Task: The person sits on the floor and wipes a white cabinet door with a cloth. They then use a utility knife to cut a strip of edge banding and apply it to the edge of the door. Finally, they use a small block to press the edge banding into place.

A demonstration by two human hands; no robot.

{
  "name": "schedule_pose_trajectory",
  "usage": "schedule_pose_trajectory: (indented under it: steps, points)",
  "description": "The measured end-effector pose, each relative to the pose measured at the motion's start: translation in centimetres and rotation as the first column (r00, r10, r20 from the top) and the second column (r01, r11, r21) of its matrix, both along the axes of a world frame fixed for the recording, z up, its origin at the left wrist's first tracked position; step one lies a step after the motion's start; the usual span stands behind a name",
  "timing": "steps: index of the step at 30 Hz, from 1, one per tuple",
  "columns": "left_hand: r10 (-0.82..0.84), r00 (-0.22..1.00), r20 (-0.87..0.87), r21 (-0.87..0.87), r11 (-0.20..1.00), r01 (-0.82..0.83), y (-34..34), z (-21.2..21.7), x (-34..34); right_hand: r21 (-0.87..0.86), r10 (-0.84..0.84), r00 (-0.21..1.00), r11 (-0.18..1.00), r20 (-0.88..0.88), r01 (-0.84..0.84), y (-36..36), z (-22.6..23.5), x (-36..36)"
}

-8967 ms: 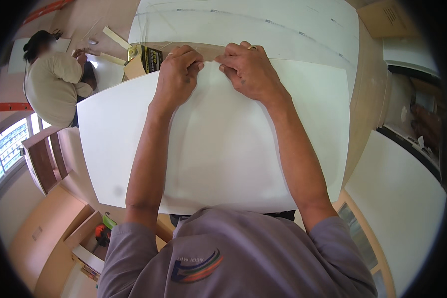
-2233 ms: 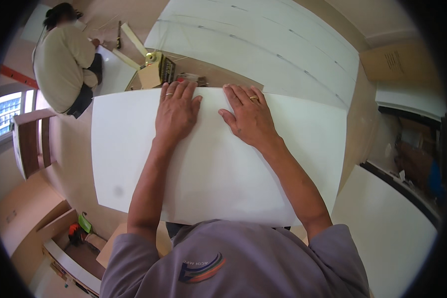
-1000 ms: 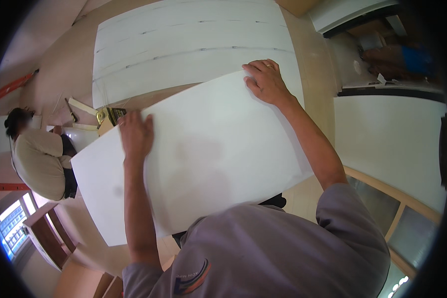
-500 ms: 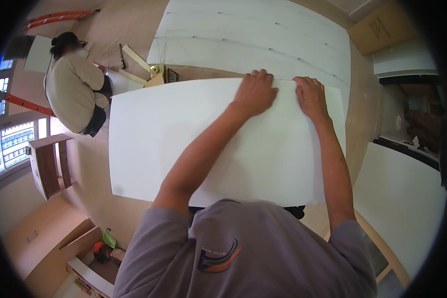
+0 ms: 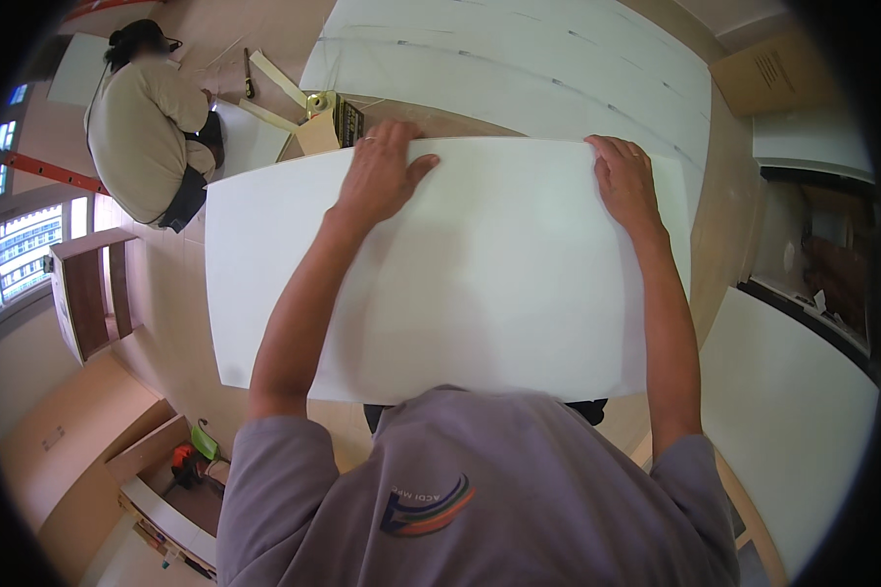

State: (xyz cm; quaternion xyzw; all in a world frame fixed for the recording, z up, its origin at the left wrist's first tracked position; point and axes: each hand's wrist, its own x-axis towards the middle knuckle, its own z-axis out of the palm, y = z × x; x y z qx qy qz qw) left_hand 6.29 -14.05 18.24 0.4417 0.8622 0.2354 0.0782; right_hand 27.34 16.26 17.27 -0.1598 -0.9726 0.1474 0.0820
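A wide white panel (image 5: 499,284) lies in front of me, its near edge against my body. My left hand (image 5: 382,176) hooks its fingers over the far edge, left of the middle, with the thumb resting on the white face. Farther right, my right hand (image 5: 625,181) curls over the same edge near the panel's right corner. The fingertips of both hands are partly hidden behind the edge.
Beyond the panel a large white sheet (image 5: 519,59) covers the floor. A co-worker (image 5: 147,137) crouches at the far left near wood strips (image 5: 276,78). A small cabinet frame (image 5: 93,293) stands left, an open drawer box (image 5: 176,489) lower left, and a cardboard box (image 5: 768,73) far right.
My left hand has slid left along the panel's far edge, so my hands are wider apart. My right hand keeps its place near the right corner.
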Motion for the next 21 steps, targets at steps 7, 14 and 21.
schedule_pose_trajectory:
  steps: [7, 14, 21]
  points:
    - [0.192, 0.981, -0.018, -0.054, 0.98, -0.192, -6.1, 0.4, -2.7, -0.012, 0.035, 0.999, 0.999, -0.012, -0.036, -0.3, 0.5, -0.6]
    - [0.302, 0.934, -0.19, -0.186, 0.923, -0.336, -13.1, 0.7, -6.6, -0.027, 0.04, 0.999, 0.999, 0.003, -0.039, -0.3, 0.4, -0.9]
    - [0.52, 0.79, -0.324, -0.247, 0.76, -0.602, -19.9, -0.2, -10.3, -0.053, 0.058, 0.998, 0.997, 0.007, -0.057, -0.3, 0.4, -1.3]
